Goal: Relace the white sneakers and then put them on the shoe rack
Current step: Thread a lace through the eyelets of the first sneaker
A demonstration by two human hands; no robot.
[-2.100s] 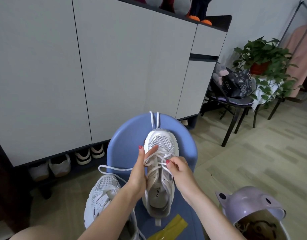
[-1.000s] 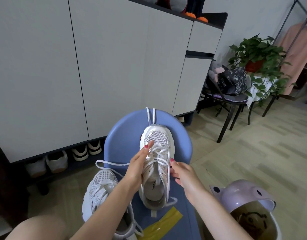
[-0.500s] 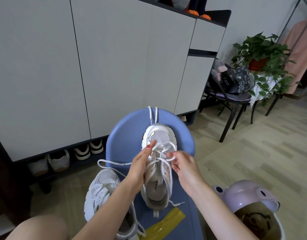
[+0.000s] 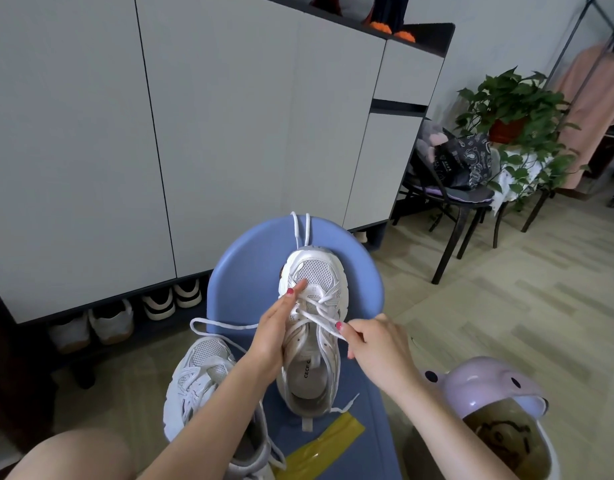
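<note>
On blue stool (image 4: 250, 271), left hand (image 4: 276, 329) steadying sneaker (image 4: 314, 327) — fingers straight, right hand (image 4: 375, 344) pinching lace (image 4: 319, 322).

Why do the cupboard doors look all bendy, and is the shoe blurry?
Head view: the wide-angle lens bows the cupboard doors towards the edges; the white sneaker under both hands is sharp, its insole lettering partly readable; daylight is soft, with no hard shadows or glare.
</note>
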